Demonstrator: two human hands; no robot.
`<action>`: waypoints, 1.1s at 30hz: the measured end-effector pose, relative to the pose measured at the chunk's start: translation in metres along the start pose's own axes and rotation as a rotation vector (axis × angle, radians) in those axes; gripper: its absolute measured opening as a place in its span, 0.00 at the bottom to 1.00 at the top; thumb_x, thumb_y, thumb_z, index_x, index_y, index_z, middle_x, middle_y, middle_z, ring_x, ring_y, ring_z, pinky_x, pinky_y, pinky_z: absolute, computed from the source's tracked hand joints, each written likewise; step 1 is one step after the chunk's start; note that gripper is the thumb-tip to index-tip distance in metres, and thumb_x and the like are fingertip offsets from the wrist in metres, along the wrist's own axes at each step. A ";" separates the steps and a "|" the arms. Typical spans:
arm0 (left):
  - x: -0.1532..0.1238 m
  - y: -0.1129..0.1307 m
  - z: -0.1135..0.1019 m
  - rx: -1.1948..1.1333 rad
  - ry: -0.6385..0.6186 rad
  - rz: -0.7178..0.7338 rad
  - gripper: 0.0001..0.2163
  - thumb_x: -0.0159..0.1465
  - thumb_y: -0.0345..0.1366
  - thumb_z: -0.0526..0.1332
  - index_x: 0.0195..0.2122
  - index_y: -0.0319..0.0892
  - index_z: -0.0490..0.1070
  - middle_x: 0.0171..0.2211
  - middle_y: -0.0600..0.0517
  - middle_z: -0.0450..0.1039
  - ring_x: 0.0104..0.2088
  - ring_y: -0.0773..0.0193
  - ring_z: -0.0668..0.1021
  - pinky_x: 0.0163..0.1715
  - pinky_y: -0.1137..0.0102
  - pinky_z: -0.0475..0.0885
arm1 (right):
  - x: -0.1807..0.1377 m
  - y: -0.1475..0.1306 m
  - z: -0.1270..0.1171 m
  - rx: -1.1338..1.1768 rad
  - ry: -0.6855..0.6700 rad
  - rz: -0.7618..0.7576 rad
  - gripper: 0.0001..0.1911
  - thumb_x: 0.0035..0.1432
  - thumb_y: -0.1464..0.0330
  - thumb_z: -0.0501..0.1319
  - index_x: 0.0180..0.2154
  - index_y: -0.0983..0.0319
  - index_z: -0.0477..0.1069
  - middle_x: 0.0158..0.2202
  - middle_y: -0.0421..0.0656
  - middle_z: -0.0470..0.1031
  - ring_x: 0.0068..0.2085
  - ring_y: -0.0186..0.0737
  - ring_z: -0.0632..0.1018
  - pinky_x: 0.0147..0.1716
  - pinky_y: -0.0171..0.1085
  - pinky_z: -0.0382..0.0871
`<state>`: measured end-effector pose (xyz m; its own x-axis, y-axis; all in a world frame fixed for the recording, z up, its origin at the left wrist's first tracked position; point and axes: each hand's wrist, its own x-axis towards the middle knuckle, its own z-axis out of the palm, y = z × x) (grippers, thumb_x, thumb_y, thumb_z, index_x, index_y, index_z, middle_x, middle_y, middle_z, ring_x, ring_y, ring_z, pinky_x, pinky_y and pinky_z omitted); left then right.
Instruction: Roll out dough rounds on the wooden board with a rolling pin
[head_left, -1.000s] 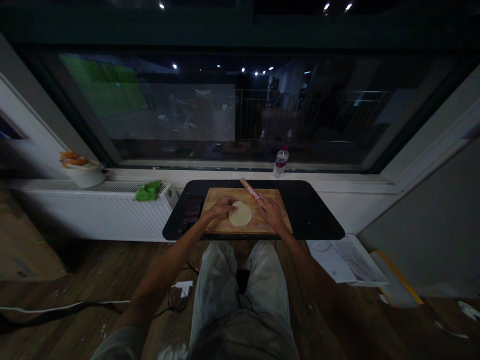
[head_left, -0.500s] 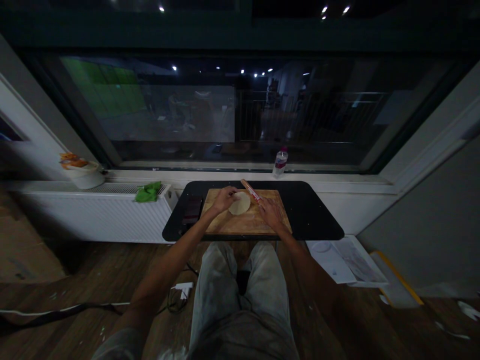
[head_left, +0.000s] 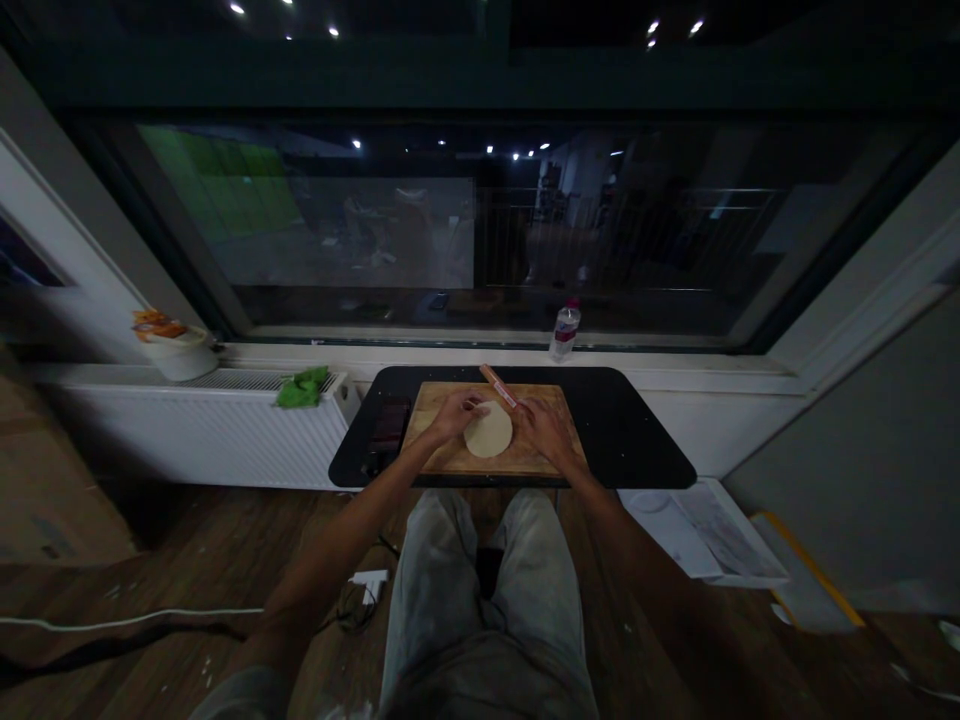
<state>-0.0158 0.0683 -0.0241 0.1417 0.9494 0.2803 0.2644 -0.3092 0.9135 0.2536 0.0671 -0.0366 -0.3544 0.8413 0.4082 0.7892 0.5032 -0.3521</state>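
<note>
A pale round sheet of dough (head_left: 489, 434) lies on the wooden cutting board (head_left: 448, 462). My left hand (head_left: 457, 412) is closed in a pinch at the sheet's upper left edge. On the other side, my right hand (head_left: 546, 430) grips the near end of a thin wooden rolling pin (head_left: 498, 384) with red markings. The pin slants away to the upper left, its far end beyond the board's back edge. My right fingers cover its near end.
Under the board is a black table (head_left: 626, 430) with rounded corners. A dark flat object (head_left: 390, 425) lies left of the board. On the windowsill stands a water bottle (head_left: 565, 330). A green cloth (head_left: 302, 387) and a white tub (head_left: 180, 352) rest on the radiator (head_left: 225, 430).
The dough sheet has shifted toward me and slightly right, and now shows more fully. My left hand has moved slightly right and nearer. The right hand still holds the rolling pin.
</note>
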 end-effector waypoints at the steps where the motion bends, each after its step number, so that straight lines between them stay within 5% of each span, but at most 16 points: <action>1: -0.001 -0.004 0.001 -0.029 0.015 -0.019 0.12 0.63 0.43 0.78 0.40 0.40 0.85 0.42 0.43 0.88 0.40 0.56 0.85 0.45 0.63 0.81 | 0.002 -0.002 -0.001 0.011 0.022 0.000 0.21 0.80 0.67 0.55 0.64 0.58 0.81 0.61 0.52 0.83 0.62 0.52 0.80 0.66 0.50 0.72; 8: 0.000 -0.019 0.003 -0.171 0.003 -0.040 0.25 0.53 0.58 0.82 0.33 0.40 0.82 0.35 0.46 0.86 0.35 0.59 0.82 0.40 0.65 0.79 | 0.019 -0.027 -0.001 0.039 -0.079 -0.139 0.18 0.81 0.66 0.59 0.62 0.56 0.84 0.63 0.50 0.85 0.64 0.53 0.80 0.68 0.51 0.72; 16: 0.000 -0.024 0.001 -0.150 -0.040 -0.056 0.17 0.61 0.49 0.79 0.36 0.39 0.84 0.36 0.44 0.86 0.36 0.57 0.83 0.43 0.63 0.79 | 0.037 -0.046 0.001 -0.002 -0.173 -0.160 0.13 0.81 0.65 0.63 0.55 0.56 0.87 0.53 0.49 0.88 0.61 0.52 0.83 0.66 0.47 0.73; 23: 0.002 -0.023 -0.005 0.255 -0.095 0.121 0.07 0.69 0.36 0.70 0.41 0.39 0.88 0.42 0.42 0.89 0.42 0.54 0.86 0.48 0.63 0.79 | 0.038 -0.052 0.002 -0.070 -0.173 -0.122 0.12 0.78 0.66 0.66 0.52 0.55 0.89 0.54 0.50 0.88 0.62 0.57 0.83 0.66 0.51 0.73; 33: -0.003 -0.021 -0.014 0.812 -0.249 0.405 0.11 0.71 0.27 0.65 0.46 0.42 0.88 0.49 0.42 0.88 0.53 0.50 0.85 0.61 0.57 0.79 | 0.037 -0.055 0.000 -0.206 -0.249 -0.278 0.15 0.77 0.71 0.61 0.47 0.59 0.89 0.56 0.54 0.87 0.74 0.58 0.73 0.76 0.58 0.63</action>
<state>-0.0351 0.0732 -0.0401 0.5432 0.7511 0.3751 0.7216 -0.6461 0.2488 0.1971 0.0702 -0.0023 -0.6583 0.7139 0.2389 0.7212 0.6890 -0.0718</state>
